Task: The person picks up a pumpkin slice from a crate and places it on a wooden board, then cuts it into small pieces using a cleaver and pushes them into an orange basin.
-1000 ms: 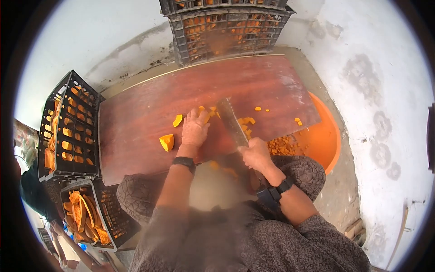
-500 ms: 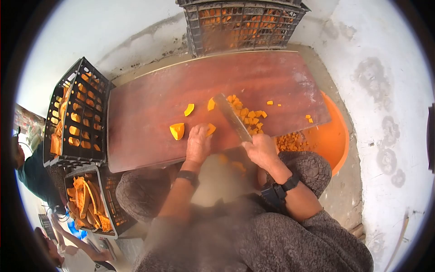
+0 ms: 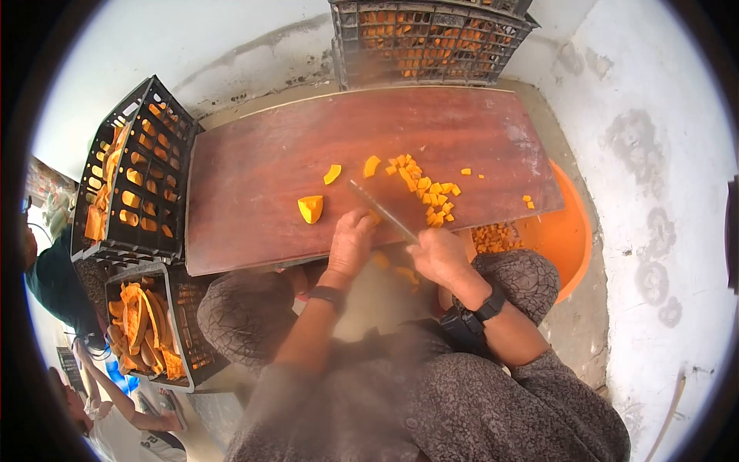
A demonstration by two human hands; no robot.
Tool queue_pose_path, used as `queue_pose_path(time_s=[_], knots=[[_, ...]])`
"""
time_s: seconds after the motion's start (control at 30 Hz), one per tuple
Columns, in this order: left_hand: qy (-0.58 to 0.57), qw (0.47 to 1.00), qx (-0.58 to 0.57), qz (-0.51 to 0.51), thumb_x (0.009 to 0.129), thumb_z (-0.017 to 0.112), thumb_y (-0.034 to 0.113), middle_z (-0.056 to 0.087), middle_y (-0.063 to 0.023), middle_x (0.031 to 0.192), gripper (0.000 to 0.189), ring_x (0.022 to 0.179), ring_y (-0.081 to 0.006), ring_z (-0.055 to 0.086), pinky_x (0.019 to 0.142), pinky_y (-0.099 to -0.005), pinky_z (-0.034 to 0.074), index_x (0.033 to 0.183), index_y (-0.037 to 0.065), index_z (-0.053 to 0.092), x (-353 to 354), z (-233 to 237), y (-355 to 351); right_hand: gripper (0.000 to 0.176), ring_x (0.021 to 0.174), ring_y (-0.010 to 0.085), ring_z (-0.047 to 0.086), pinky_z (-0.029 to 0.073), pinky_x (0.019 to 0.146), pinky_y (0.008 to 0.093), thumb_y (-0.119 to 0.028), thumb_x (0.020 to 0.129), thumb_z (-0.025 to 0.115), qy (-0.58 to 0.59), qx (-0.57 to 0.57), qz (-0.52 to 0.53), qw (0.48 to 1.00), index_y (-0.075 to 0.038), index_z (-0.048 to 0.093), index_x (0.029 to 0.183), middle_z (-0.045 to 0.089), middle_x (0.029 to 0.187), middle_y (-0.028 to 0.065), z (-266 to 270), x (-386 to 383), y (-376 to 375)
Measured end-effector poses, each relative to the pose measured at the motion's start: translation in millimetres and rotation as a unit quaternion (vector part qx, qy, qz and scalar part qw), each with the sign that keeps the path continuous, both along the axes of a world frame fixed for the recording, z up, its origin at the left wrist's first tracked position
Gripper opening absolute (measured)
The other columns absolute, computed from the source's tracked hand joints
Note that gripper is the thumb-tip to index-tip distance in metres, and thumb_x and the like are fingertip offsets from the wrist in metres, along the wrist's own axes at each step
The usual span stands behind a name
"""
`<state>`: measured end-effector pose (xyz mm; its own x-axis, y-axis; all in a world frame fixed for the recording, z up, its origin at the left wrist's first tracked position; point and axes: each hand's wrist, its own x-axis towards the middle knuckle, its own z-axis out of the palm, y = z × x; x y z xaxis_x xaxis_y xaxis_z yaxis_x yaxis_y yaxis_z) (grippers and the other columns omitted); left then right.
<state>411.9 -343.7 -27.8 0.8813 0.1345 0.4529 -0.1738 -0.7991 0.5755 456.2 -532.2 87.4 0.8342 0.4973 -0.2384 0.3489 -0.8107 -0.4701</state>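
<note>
My right hand (image 3: pixel 441 254) is wrapped round the handle of a knife (image 3: pixel 385 214), whose blade points up and left over the reddish board (image 3: pixel 254 169). Close to the blade's left side, the curled fingers of my left hand (image 3: pixel 352 237) press on an orange piece (image 3: pixel 374 217), mostly hidden by the fingers and blade. A thick orange chunk (image 3: pixel 310 209) lies left of my left hand, with a thin slice (image 3: pixel 332 174) above it. Another slice (image 3: pixel 372 165) sits beyond the knife tip, beside a scatter of small cubes (image 3: pixel 424 183).
An orange basin (image 3: pixel 573 239) holding cut pieces stands under the board's right edge. Black crates of orange pieces stand at the back (image 3: pixel 431 46), left (image 3: pixel 146 169) and lower left (image 3: pixel 192 327). Two other people are partly visible at far left.
The knife has moved left, off the cubes' edge and nearer my left hand. My left hand has shifted slightly right. The whole view has also shifted a little.
</note>
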Motion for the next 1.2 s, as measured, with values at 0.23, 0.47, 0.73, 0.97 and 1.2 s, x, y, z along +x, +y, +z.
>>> queue_pose_path(time_s=[0.23,0.47,0.73,0.97,1.2], knots=[[-0.008,0.999,0.028,0.013,0.076,0.065,0.003,0.061,-0.0092,0.101,0.021,0.099,-0.0312,0.057,0.086,-0.0416,0.045,0.097,0.009,0.067,3,5,-2,0.027,0.082,0.0422,0.066,0.052,0.076,0.0477,-0.024,0.084,0.067,-0.024,-0.012,0.017,0.999,0.002,0.069,0.080,0.067,0.080,0.0242,1,-1,4],[0.050,0.996,0.065,0.019,0.076,0.063,0.004,0.060,-0.0100,0.094,0.019,0.090,-0.0329,0.055,0.082,-0.0432,0.045,0.093,0.011,0.067,9,-1,3,0.022,0.084,0.0410,0.067,0.052,0.075,0.0477,-0.018,0.082,0.065,0.013,-0.064,0.039,0.997,0.004,0.070,0.079,0.067,0.082,0.0250,20,3,19],[0.024,1.000,0.008,-0.002,0.077,0.062,0.002,0.061,-0.0082,0.090,0.018,0.087,-0.0330,0.056,0.081,-0.0428,0.047,0.092,0.011,0.067,9,7,3,0.011,0.091,0.0378,0.066,0.052,0.079,0.0466,-0.007,0.078,0.062,0.001,-0.095,0.050,0.994,-0.002,0.068,0.086,0.069,0.092,0.0202,-3,21,41],[0.024,1.000,0.006,0.005,0.078,0.060,0.001,0.059,-0.0119,0.090,0.018,0.088,-0.0347,0.056,0.081,-0.0436,0.048,0.093,0.009,0.067,2,11,1,0.021,0.089,0.0418,0.067,0.053,0.079,0.0475,-0.016,0.081,0.063,-0.026,-0.038,0.007,0.999,0.003,0.071,0.084,0.069,0.088,0.0257,-25,13,32],[0.040,0.999,0.001,0.007,0.079,0.064,0.000,0.059,-0.0140,0.095,0.019,0.093,-0.0362,0.057,0.083,-0.0435,0.050,0.097,0.005,0.066,-1,8,2,0.017,0.085,0.0407,0.066,0.052,0.074,0.0479,-0.018,0.083,0.065,-0.049,-0.007,-0.005,0.999,-0.001,0.067,0.080,0.067,0.084,0.0215,-7,6,16]])
